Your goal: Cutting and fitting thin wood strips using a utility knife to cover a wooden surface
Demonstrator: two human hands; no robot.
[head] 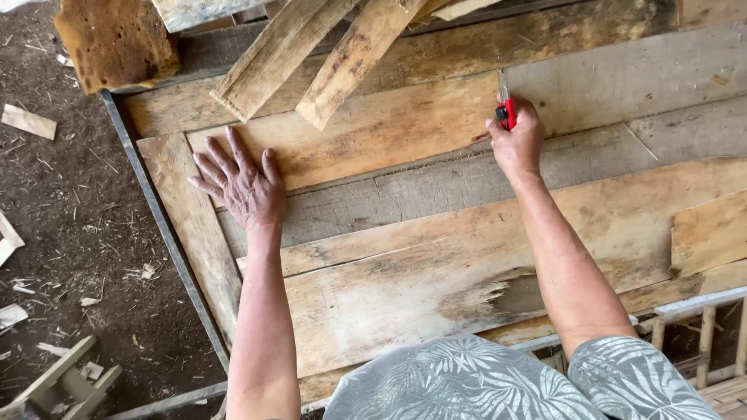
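My left hand lies flat, fingers spread, on a light wooden plank at its left end. My right hand is closed around a red utility knife, its thin blade pointing away from me and touching the same plank's right end. The plank rests among several worn boards laid side by side on a metal-framed surface.
Two loose planks lie slanted across the far edge, beside a rough brown block. A metal frame bar runs down the left side. Dirt floor with wood scraps is at left. Bamboo slats sit at lower right.
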